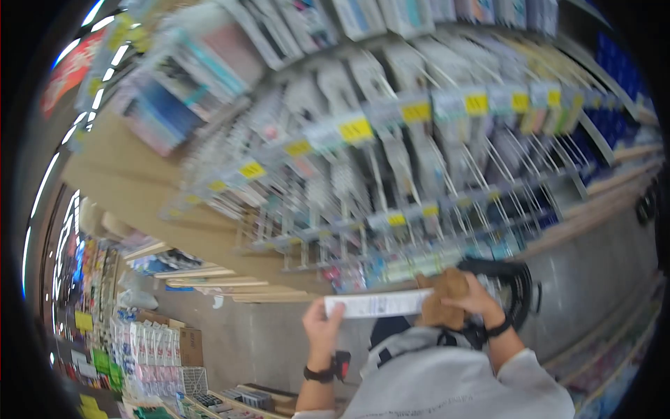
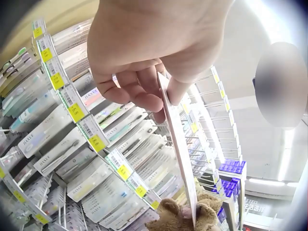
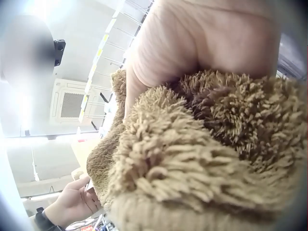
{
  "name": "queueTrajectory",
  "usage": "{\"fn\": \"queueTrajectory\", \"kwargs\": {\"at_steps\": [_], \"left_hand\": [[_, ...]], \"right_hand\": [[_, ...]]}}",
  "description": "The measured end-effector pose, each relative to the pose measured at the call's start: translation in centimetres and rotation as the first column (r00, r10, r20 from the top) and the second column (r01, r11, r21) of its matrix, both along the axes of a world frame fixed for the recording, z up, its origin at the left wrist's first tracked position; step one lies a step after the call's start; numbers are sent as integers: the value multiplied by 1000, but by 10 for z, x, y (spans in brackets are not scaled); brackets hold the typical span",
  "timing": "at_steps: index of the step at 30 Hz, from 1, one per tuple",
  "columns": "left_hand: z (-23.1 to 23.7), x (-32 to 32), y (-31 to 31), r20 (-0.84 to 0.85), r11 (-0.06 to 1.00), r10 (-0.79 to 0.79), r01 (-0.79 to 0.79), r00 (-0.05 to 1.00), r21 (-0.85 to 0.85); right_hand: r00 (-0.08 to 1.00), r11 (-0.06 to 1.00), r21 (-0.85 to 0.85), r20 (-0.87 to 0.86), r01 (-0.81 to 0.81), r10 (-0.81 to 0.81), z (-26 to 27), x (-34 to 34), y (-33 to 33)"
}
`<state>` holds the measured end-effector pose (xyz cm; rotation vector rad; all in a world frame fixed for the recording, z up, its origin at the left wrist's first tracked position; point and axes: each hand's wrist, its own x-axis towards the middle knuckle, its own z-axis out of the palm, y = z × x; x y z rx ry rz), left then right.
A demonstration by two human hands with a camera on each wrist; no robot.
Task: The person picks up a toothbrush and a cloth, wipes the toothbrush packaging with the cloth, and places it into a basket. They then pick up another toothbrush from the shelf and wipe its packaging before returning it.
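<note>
My left hand [image 1: 321, 329] pinches one end of a long, flat white package [image 1: 377, 305] between thumb and fingers. In the left wrist view the package [image 2: 179, 144] appears nearly edge-on, its lower end overlapping a plush toy [image 2: 173, 216]. Brown and shaggy, that plush toy [image 1: 444, 307] is gripped by my right hand [image 1: 481, 299] at the package's other end. The right wrist view is mostly filled by the toy's fur [image 3: 202, 159], and the right fingers are largely hidden there. My left hand [image 3: 74, 204] shows beyond it.
Ahead stands a rack with hooks of packaged goods and yellow price tags [image 1: 356, 130]. A black round-edged object [image 1: 518, 297] is on the floor close by the right hand. Low shelves [image 1: 223, 279] and a cardboard box [image 1: 190, 347] stand to the left.
</note>
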<state>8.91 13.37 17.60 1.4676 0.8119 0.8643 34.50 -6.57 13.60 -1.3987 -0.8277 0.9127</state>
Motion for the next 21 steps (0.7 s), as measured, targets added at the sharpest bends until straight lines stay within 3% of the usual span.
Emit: {"fn": "queueTrajectory", "kwargs": {"at_steps": [1, 3, 7, 9, 10, 12, 18, 20, 21], "left_hand": [[-3, -1, -1, 4, 1000, -26, 26, 1000, -18], [-6, 5, -1, 48, 997, -59, 60, 997, -38], [-4, 13, -4, 110, 984, -110, 124, 988, -128], [-8, 11, -1, 160, 977, -100, 128, 982, -170], [-9, 10, 0, 161, 977, -102, 130, 982, -172], [-9, 7, 1, 250, 971, -52, 108, 967, -215], [-1, 2, -11, 268, 960, -7, 81, 964, -266], [-6, 7, -18, 259, 965, -45, 109, 965, -239], [-9, 9, -21, 250, 966, -81, 138, 965, -217]], "right_hand": [[999, 1000, -3, -44, 3, -3, -5, 2, -3], [993, 996, 27, 84, 84, -86, -9, -1, -14], [988, 991, 30, -89, 128, -125, -16, -4, -27], [946, 945, 118, -153, 305, -286, -24, -3, -33], [945, 945, 117, -151, 307, -289, -25, -3, -36], [788, 853, 169, -502, 493, -356, -29, -3, -47], [794, 869, 223, -549, 442, -263, -30, -3, -59], [899, 914, 304, -420, 269, -124, -21, -10, -51], [901, 923, 293, -419, 248, -109, -13, -17, -45]]}}
